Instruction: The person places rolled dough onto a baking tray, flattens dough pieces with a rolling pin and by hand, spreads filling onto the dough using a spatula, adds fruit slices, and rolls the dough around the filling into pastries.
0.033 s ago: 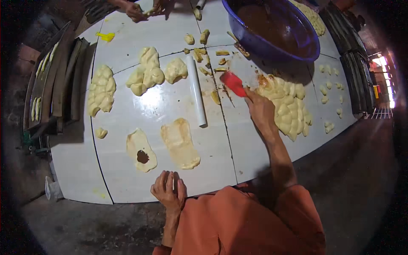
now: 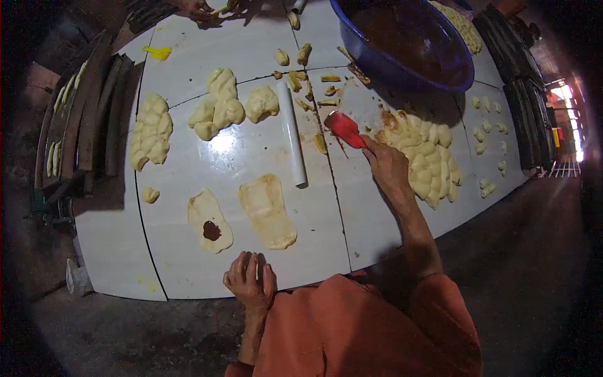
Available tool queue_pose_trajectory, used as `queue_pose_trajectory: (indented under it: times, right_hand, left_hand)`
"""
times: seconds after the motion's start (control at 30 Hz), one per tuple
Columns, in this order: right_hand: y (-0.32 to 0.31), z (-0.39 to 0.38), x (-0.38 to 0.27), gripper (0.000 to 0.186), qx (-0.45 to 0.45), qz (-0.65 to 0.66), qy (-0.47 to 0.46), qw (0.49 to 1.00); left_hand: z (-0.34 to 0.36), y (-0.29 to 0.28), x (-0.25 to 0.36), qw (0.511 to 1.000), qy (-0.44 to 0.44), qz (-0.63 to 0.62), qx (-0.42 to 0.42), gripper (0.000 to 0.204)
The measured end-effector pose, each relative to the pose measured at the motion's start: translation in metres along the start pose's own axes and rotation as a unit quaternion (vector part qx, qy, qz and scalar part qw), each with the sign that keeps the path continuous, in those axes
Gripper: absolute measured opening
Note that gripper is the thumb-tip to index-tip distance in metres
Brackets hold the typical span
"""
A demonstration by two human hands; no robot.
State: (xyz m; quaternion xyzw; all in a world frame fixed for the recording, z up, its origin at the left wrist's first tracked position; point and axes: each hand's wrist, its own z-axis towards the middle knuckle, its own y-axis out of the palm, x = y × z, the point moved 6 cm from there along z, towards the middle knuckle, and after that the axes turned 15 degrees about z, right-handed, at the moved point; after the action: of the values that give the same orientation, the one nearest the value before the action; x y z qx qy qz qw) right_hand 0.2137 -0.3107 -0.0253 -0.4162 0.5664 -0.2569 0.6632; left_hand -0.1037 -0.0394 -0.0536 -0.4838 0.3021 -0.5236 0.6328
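Observation:
In my right hand (image 2: 387, 164) is a red spatula (image 2: 345, 129), gripped by its handle with the blade low over the table, pointing to the far left. A broad mass of pale dough pieces (image 2: 430, 160) lies just right of that hand. My left hand (image 2: 250, 279) rests at the near table edge, empty, its fingers slightly bent and apart. Beyond it lie two flattened dough sheets: one carries a dark brown blob of filling (image 2: 211, 231), the other is a plain dough sheet (image 2: 269, 213). A white rolling pin (image 2: 292, 135) lies between them and the spatula.
A blue basin (image 2: 402, 50) of brown mixture stands at the far right. Dough lumps (image 2: 217, 107), banana-like pieces (image 2: 295, 80) and a yellow tool (image 2: 157, 53) lie about the white table. Dark trays (image 2: 94, 119) lean at the left. Another person's hands work at the far edge.
The other person's hands at the far edge have shifted slightly upward in view. My hands and the spatula stay almost where they were.

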Motion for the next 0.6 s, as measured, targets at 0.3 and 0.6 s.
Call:
queue_pose_trajectory:
  times: [0.3,0.6]
  right_hand:
    - [-0.019,-0.059,0.007,0.042,-0.197,0.308,0.137,0.92]
    - [0.034,-0.109,-0.099,0.027,-0.26,0.193,-0.08,0.943]
  left_hand:
    - [0.002,-0.005,-0.002,1.0,-0.023,0.001,0.015,0.046]
    - [0.005,-0.007,0.002,0.999,0.005,-0.03,-0.026,0.045]
